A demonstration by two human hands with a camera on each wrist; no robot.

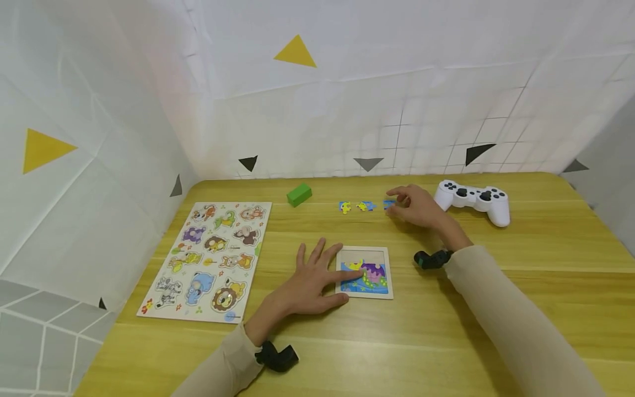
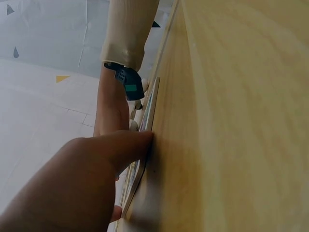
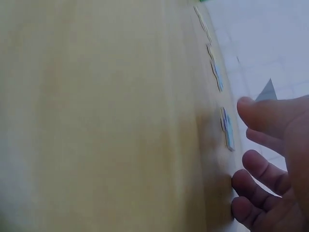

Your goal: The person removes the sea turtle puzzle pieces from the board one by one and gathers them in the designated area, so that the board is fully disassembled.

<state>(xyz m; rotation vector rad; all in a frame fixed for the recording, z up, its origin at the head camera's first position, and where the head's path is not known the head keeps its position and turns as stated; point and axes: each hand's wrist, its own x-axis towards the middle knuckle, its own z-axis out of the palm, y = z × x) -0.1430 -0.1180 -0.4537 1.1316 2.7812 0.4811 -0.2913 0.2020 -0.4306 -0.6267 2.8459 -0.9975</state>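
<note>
A small square jigsaw puzzle in a white frame [image 1: 390,275] lies on the table, its lower part filled with a colourful picture and its top strip bare. My left hand [image 1: 312,278] rests at its left side with fingers spread, the index finger reaching over the picture. In the left wrist view the thumb [image 2: 130,145] is at the frame's edge. Farther back, my right hand [image 1: 415,207] hovers with loosely bent fingers beside a blue puzzle piece [image 1: 388,204]. In the right wrist view that piece [image 3: 226,129] lies on the table, with nothing between thumb and fingers.
Two yellow-and-blue puzzle pieces, one at the left [image 1: 345,207] and one in the middle [image 1: 365,206], lie in the same row. A green block [image 1: 299,194] sits behind. At the left is an animal peg board [image 1: 205,262]; a white game controller [image 1: 473,199] is at the right.
</note>
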